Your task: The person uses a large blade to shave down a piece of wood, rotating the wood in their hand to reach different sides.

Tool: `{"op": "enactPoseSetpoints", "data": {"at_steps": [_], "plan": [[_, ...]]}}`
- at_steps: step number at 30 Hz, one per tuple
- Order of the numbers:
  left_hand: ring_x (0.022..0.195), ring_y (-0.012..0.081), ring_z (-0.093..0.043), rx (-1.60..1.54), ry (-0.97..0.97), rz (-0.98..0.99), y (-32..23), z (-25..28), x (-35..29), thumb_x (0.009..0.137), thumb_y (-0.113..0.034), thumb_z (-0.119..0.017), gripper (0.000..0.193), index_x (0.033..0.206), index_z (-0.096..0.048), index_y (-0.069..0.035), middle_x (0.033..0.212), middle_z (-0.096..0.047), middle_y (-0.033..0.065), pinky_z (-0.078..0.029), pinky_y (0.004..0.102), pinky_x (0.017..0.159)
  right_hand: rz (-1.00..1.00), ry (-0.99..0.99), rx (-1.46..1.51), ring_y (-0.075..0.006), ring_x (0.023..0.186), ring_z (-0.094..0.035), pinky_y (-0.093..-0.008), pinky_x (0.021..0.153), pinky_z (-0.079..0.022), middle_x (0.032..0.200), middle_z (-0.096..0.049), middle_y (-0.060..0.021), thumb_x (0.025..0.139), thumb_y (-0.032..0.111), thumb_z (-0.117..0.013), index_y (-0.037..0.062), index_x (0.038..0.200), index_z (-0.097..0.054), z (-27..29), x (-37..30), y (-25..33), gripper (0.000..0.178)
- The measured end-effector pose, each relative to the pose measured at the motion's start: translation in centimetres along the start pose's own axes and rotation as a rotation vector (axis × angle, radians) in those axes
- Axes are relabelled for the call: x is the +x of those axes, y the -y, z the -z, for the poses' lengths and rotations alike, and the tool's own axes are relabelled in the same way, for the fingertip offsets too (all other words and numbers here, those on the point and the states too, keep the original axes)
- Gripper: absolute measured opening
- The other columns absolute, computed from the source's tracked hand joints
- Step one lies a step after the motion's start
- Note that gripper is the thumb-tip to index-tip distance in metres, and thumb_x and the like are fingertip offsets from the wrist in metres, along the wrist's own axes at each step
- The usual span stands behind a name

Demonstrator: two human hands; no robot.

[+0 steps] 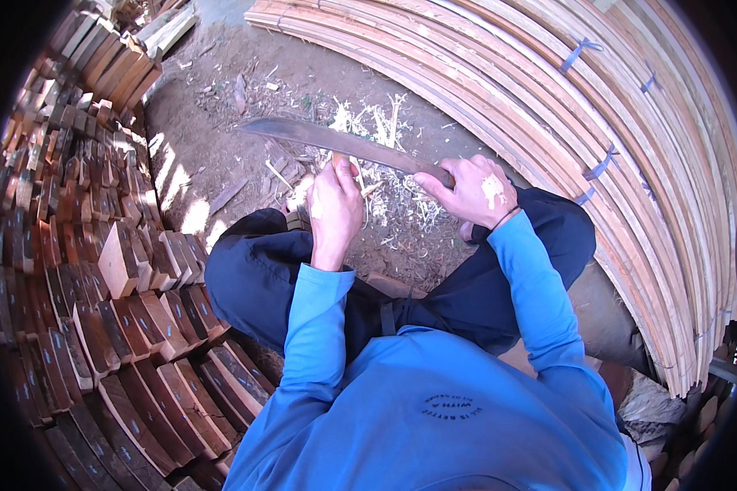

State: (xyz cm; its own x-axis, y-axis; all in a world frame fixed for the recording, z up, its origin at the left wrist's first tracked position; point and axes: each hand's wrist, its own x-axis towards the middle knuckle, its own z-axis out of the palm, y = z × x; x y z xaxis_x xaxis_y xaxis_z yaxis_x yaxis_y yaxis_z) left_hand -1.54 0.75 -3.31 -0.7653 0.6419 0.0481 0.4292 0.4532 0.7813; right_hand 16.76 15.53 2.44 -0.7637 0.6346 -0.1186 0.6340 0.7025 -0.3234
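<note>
Bare brown earth floor (217, 86), strewn with pale curled wood shavings (422, 214), thickest near the centre. Long pale wooden strips (467, 69), piled in bundles from the top round to the lower right; bound with thin blue ties (580, 54). Reddish-brown sawn wooden blocks (147, 327), stacked in uneven rows along the left. Bright patches of daylight (195, 216) on the ground beside the blocks. Crumpled grey sheet material (653, 409) at lower right, near the strip ends.

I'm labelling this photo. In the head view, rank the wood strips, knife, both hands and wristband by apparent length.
1. Wood strips
2. Knife
3. Left hand and right hand: about alike, so unranked
4. Wristband
</note>
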Motion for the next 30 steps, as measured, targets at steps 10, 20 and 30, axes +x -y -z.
{"op": "enactPoseSetpoints", "data": {"at_steps": [10, 20, 30], "plan": [[0.078, 0.0466, -0.067, 0.045, 0.057, -0.056, -1.2, -0.5, -0.8, 0.107, -0.023, -0.047, 0.036, 0.089, -0.067, 0.001, 0.076, -0.068, 0.0257, -0.049, 0.0551, 0.073, -0.076, 0.01, -0.041, -0.0432, 0.094, -0.071, -0.0516, 0.089, -0.055, 0.094, -0.072, -0.03, 0.092, 0.078, -0.05, -0.001, 0.103, -0.077, -1.0, 5.8, 1.1, 0.084], [0.067, 0.0405, -0.067, -0.132, 0.059, 0.026, -1.2, -0.3, -0.4, 0.108, -0.022, -0.048, 0.035, 0.089, -0.066, 0.001, 0.069, -0.065, 0.0206, -0.049, 0.0513, 0.066, -0.1, -0.032, 0.183, -0.0409, 0.072, -0.068, -0.0519, 0.076, -0.052, 0.068, -0.065, -0.0265, 0.098, 0.069, -0.049, -0.0065, 0.085, -0.073, -0.6, 4.9, -3.0, 0.081], [0.065, 0.0444, -0.069, 0.048, -0.098, -0.155, -1.7, 0.2, -0.5, 0.105, -0.013, -0.051, 0.026, 0.093, -0.064, 0.006, 0.067, -0.064, 0.0278, -0.051, 0.0511, 0.057, 0.005, 0.043, 0.179, -0.0436, 0.069, -0.07, -0.0525, 0.07, -0.056, 0.065, -0.066, -0.0246, 0.096, 0.067, -0.057, -0.0004, 0.091, -0.077, 1.8, -2.8, -0.4, 0.071]]}}
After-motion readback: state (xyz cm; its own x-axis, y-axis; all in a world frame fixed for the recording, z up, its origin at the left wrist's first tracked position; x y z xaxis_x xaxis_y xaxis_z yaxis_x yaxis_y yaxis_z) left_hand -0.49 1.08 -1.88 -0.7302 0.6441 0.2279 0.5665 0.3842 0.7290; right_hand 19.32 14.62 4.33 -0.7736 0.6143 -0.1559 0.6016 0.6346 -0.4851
